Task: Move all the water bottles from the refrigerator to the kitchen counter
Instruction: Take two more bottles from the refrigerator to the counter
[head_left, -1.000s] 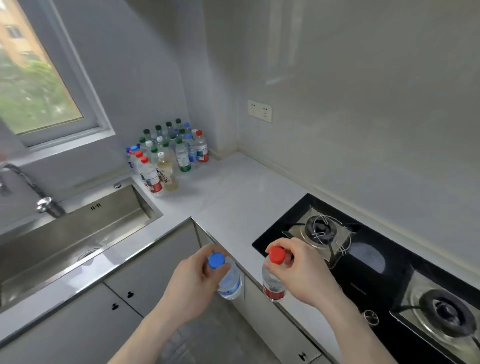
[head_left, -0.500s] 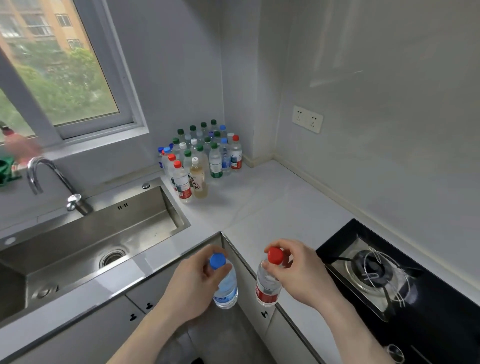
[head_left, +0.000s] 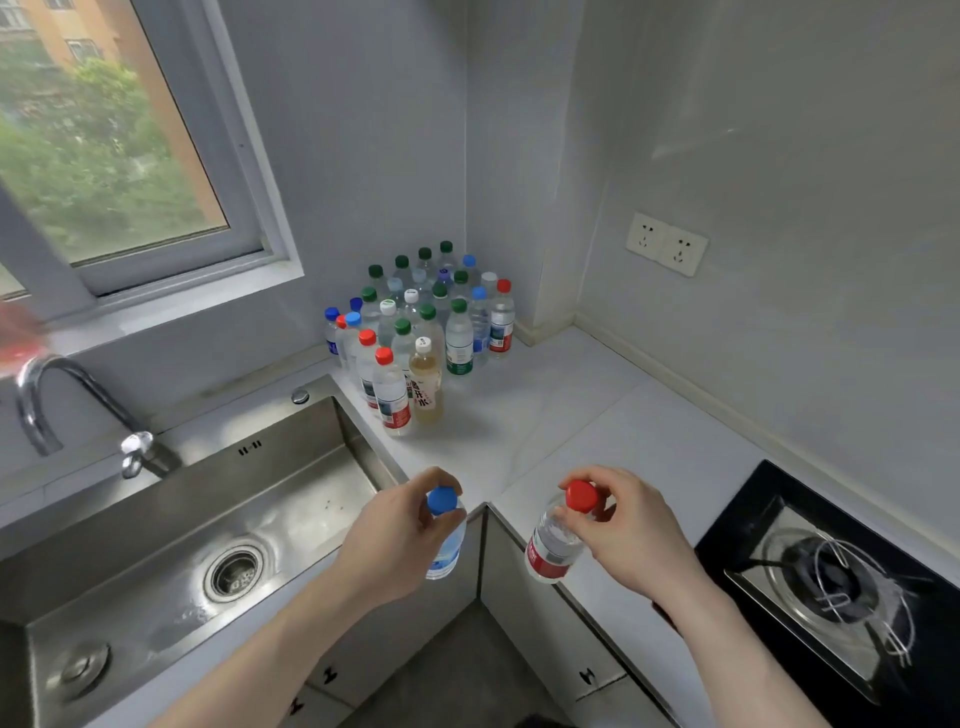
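White worktop (head_left: 597, 415) ahead: left hand (head_left: 395, 540) pinches blue-capped bottle (head_left: 445, 540), right hand (head_left: 628, 530) red-capped bottle (head_left: 553, 545), fingers at caps; set both upright beside bottle cluster (head_left: 426, 332).

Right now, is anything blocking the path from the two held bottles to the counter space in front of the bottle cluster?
Nothing visible does. The bare white countertop lies open between the blue-capped bottle, the red-capped bottle and the standing cluster of plastic bottles.

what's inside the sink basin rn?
Only the round drain strainer shows in the steel sink, plus some wet sheen on the floor. No bottles or dishes. The left forearm covers the basin's near right corner, so that part is unseen.
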